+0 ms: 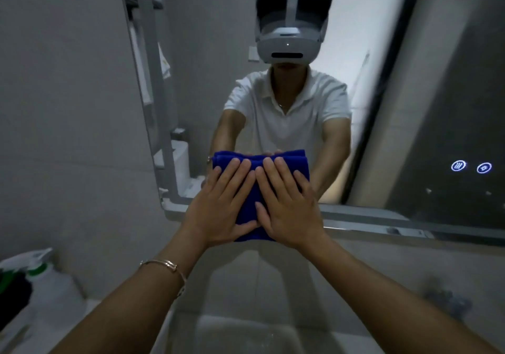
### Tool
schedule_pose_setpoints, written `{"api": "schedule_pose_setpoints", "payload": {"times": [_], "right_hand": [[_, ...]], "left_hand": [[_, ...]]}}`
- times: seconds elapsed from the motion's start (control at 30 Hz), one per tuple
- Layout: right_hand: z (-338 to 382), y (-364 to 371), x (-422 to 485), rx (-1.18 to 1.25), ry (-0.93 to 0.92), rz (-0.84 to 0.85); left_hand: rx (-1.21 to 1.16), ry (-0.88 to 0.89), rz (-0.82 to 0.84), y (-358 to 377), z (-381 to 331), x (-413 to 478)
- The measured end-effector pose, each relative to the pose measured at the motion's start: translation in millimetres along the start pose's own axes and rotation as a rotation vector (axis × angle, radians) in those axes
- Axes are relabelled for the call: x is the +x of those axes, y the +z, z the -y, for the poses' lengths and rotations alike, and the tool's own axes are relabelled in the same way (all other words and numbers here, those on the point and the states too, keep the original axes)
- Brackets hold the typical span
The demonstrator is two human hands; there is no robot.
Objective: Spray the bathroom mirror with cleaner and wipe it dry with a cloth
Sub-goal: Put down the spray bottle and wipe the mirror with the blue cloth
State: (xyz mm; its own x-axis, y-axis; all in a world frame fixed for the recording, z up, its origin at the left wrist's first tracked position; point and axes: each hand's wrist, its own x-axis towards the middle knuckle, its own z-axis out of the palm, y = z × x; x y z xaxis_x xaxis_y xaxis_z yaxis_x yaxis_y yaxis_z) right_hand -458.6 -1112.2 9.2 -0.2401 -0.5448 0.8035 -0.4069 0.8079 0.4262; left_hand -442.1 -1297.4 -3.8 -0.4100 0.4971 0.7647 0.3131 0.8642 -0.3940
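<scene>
both hands, left hand (218, 211) and right hand (289, 211), lie flat with fingers spread, pressing the folded blue cloth (259, 170) onto the mirror (410, 108) near its bottom edge. it looks soft and light and probably bunches easily, so i'd keep the palms on the middle. spray bottle (41, 280) sits low left.

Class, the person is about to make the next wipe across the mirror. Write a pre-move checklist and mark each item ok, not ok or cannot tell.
1. Blue cloth folded and pressed against the lower glass of the mirror: ok.
2. Left hand and right hand both flat on the cloth, fingers straight: ok.
3. Cleaner spread on the glass: cannot tell, the view is blurred.
4. Spray bottle clear of the arms, at lower left: ok.
5. Lit touch icons away from the cloth, far right: ok.
</scene>
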Motion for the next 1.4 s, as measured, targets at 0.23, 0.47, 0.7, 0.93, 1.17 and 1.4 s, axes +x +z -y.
{"api": "schedule_pose_setpoints", "payload": {"times": [0.23,0.47,0.7,0.93,1.17,1.4], "right_hand": [[2,-21,-3,0.046,-0.003,0.162],[3,-24,-14,0.008,0.021,0.232],[-22,-26,-52,-0.014,-0.012,0.283],[-85,-34,-103,0.052,-0.01,0.304],[-204,-66,-166,0.011,0.104,0.266],[-313,-92,-235,-0.013,0.185,0.289]], "left_hand": [[0.086,0.002,0.064,-1,-7,-2],[0.164,-0.043,0.119,1,-23,-3],[0.154,-0.029,0.108,15,-63,-3],[0.101,-0.007,0.099,31,-131,32],[0.079,0.042,0.125,30,-241,127],[0.179,-0.086,0.168,52,-371,202]]}}
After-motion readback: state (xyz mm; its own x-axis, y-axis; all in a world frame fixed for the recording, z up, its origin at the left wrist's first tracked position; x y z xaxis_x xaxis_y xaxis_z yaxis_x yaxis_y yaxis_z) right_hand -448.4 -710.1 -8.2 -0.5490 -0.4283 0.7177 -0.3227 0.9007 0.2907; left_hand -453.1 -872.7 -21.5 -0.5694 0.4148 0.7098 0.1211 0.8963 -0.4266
